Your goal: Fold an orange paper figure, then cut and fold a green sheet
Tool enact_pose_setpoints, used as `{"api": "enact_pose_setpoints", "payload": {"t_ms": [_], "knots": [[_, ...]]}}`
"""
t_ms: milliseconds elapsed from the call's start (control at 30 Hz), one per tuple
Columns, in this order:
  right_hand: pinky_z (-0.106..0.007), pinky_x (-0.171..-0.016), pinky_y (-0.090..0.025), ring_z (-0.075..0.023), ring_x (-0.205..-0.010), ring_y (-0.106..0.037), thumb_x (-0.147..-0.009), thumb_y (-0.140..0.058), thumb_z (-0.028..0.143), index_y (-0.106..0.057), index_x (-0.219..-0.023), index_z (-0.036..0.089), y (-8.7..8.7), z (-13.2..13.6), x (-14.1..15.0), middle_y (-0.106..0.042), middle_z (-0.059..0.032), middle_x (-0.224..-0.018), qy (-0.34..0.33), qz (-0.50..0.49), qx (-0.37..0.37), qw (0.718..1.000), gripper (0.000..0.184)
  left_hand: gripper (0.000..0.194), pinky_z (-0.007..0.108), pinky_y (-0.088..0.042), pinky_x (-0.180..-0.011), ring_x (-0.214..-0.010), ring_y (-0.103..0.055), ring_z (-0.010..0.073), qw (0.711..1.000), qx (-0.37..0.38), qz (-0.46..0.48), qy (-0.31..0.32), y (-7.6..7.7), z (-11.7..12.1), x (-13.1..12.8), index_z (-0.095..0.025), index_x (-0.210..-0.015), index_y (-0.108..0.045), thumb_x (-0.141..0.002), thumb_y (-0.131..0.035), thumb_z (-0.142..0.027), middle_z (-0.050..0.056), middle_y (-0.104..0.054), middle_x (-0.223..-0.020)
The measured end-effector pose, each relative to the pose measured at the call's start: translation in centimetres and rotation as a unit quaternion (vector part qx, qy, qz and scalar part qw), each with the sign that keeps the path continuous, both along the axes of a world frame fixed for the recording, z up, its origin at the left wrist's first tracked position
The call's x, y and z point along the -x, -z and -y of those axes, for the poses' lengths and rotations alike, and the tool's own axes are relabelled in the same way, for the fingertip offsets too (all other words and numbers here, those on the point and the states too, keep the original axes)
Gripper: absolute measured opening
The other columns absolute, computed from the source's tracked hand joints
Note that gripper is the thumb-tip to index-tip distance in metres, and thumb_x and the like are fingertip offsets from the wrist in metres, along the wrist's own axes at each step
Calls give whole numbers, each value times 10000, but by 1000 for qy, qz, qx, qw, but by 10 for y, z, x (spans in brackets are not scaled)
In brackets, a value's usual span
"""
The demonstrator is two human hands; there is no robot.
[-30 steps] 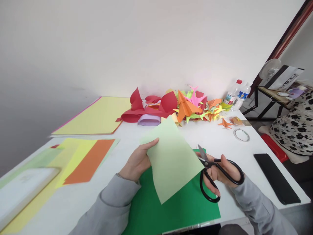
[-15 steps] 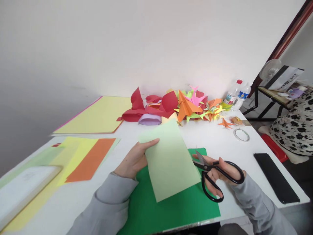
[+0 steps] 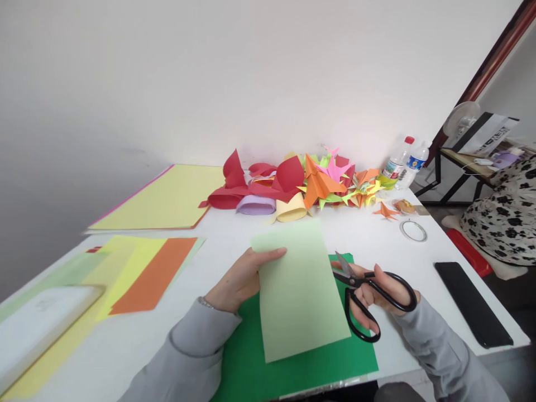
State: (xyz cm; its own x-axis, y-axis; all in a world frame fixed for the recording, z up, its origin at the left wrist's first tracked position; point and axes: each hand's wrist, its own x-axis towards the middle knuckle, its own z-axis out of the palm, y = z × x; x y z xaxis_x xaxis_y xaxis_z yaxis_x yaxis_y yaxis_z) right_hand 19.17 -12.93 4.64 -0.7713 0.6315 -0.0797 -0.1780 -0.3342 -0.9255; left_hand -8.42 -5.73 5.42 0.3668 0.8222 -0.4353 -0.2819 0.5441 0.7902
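Note:
A pale green sheet of paper [image 3: 301, 301] is pinched in my left hand [image 3: 240, 277], the thumb lying on its upper left side and the other fingers behind it. Fingers of my right hand [image 3: 387, 293] go through the handles of black-handled scissors [image 3: 355, 282]. The blades are spread apart and point up and left, close to the right edge of the pale green sheet. Whether they touch it I cannot tell. Under both hands lies a dark green sheet [image 3: 326, 374] on the white table [image 3: 188, 357].
Orange [image 3: 154, 279] and yellow strips lie left, near a white box [image 3: 46, 318]. Behind are a large yellow sheet [image 3: 163, 195], red paper shapes [image 3: 234, 181], orange folded paper [image 3: 318, 184] and bottles [image 3: 396, 164]. At right are a tape roll [image 3: 413, 230] and black phone-like slab [image 3: 473, 304].
My left hand has moved right and slightly down with the pale green sheet, uncovering a cream paper crown-like ring behind it. The scissors have hardly moved, their blades still apart.

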Motion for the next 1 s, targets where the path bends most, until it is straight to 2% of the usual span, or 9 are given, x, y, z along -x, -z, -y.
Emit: {"api": "enact_pose_setpoints", "payload": {"t_ms": [200, 367, 567, 767, 900, 1000], "knots": [[-217, -412, -335, -128, -376, -520, -853, -252, 772, -137, -1508, 176, 3, -3, 1, -671, -16, -635, 37, -46, 13, 998, 894, 331, 378, -607, -696, -819, -726, 305, 999, 23, 16, 15, 6, 7, -10, -112, -1007, -695, -690, -773, -172, 135, -757, -950], [-226, -409, -332, -119, -329, -483, -823, -173, 813, -200, -1478, 175, 1, -3, 3, -670, -7, -615, 73, -22, 28, 997, 914, 330, 368, -605, -710, -820, -730, 298, 997, 70, 24, 35, 7, 11, -14, -89, -1051, -687, -734, -730, -167, 139, -762, -903], [-234, -401, -301, -122, -329, -468, -824, -154, 814, -447, -1288, 121, 3, -3, 2, -651, -33, -589, 57, -6, 15, 998, 885, 326, 361, -603, -703, -795, -734, 287, 992, 118, 22, 49, 6, 9, -10, -92, -1076, -675, -755, -699, -147, 126, -765, -874], [-223, -423, -310, -114, -357, -479, -850, -274, 774, -498, -1179, 157, 6, -4, 0, -619, 6, -582, 49, -18, -25, 998, 734, 331, 380, -599, -733, -774, -736, 285, 974, 206, 31, 92, 5, 6, -7, -73, -1110, -653, -791, -650, -162, 138, -764, -854], [-233, -452, -361, -117, -405, -527, -856, -280, 768, -477, -1236, 142, 7, -3, 0, -642, -10, -641, 58, -7, -44, 997, 759, 314, 380, -595, -747, -787, -736, 292, 977, 193, 31, 91, 5, 7, -8, -78, -1081, -666, -778, -669, -161, 145, -763, -860], [-243, -469, -392, -122, -434, -558, -836, -298, 786, -453, -1281, 146, 7, -2, 0, -649, -17, -684, 70, 7, -30, 997, 795, 308, 382, -593, -751, -791, -736, 297, 981, 169, 31, 86, 6, 7, -8, -84, -1057, -680, -759, -696, -162, 149, -762, -860]]}}
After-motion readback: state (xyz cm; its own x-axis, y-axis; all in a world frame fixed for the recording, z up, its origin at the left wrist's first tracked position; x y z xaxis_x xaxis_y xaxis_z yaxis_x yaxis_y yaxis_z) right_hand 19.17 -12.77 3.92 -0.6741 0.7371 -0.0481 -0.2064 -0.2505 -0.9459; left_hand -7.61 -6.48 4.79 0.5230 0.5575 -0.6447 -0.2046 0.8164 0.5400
